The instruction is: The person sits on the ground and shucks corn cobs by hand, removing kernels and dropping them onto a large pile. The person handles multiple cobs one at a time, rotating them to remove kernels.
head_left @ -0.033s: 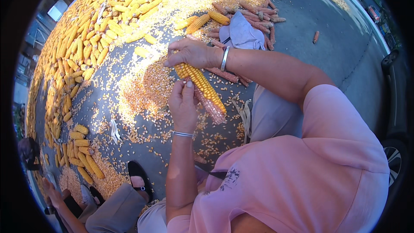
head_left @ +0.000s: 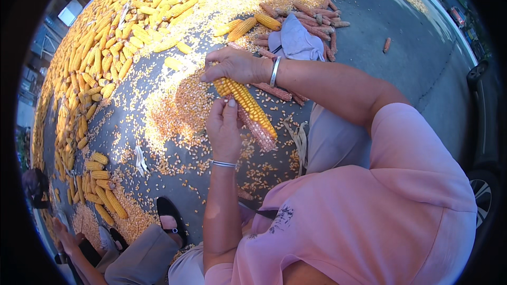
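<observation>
A yellow corn ear [head_left: 244,100] is held between both hands above the grey ground. Its lower end [head_left: 260,133] is stripped to a pinkish bare cob. My right hand [head_left: 235,65], with a silver bangle on the wrist, grips the ear's upper end from above. My left hand [head_left: 224,126], with a thin bracelet on the wrist, is closed around the ear's middle, thumb pressed on the kernels. Loose yellow kernels [head_left: 185,108] lie scattered on the ground under the hands.
A large heap of whole corn ears [head_left: 105,58] covers the upper left. Bare reddish cobs [head_left: 311,13] and a grey cloth [head_left: 296,42] lie beyond the hands. A small ear pile [head_left: 100,187] sits lower left by another person's shoe [head_left: 170,216] and hand [head_left: 66,237]. A car wheel [head_left: 480,192] stands at right.
</observation>
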`<state>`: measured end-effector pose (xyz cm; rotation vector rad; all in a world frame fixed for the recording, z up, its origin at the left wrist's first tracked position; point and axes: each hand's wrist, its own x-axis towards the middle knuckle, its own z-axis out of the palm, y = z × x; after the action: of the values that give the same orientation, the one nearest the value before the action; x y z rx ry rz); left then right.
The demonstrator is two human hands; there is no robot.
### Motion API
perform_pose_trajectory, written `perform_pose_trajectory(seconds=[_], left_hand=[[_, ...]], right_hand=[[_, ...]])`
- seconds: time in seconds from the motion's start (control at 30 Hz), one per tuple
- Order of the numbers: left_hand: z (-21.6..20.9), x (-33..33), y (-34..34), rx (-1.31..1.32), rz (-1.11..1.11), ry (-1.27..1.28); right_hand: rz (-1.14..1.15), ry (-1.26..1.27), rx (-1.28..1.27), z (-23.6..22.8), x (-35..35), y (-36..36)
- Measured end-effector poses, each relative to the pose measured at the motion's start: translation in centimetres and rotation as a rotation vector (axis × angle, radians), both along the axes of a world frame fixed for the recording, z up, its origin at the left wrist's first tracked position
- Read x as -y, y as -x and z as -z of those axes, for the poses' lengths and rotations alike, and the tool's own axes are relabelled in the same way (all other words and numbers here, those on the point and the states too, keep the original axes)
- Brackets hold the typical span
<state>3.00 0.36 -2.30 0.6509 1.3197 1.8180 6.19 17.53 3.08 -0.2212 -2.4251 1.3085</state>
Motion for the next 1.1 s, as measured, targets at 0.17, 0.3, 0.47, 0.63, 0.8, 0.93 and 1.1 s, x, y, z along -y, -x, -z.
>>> perform_pose_trajectory(seconds=[0.17,0.3,0.47,0.63,0.8,0.93,1.1], left_hand=[[0.6,-0.1,0.3,-0.137,0.004,0.028],[0.9,-0.1,0.2,-0.117,0.014,0.050],[1.2,-0.1,0.7,-0.170,0.034,0.076],[1.3,-0.1,1.0,-0.228,0.030,0.093],[1.3,0.0,0.7,-0.162,0.004,0.086],[0.8,0.4,1.1,-0.077,0.031,0.074],[-0.3,0.1,0.7,-0.006,-0.005,0.060]], right_hand=[[0.011,-0.162,0.057,0.9,-0.2,0.2],[-0.015,-0.188,0.021,1.8,-0.6,0.6],[-0.012,-0.169,0.049,2.0,-0.7,0.7],[-0.019,-0.158,0.044,2.1,-0.8,0.8],[-0.014,-0.103,-0.016,1.8,-0.6,1.0],[-0.002,-0.082,-0.026,1.5,-0.5,0.7],[0.002,-0.054,-0.019,1.1,-0.6,0.5]])
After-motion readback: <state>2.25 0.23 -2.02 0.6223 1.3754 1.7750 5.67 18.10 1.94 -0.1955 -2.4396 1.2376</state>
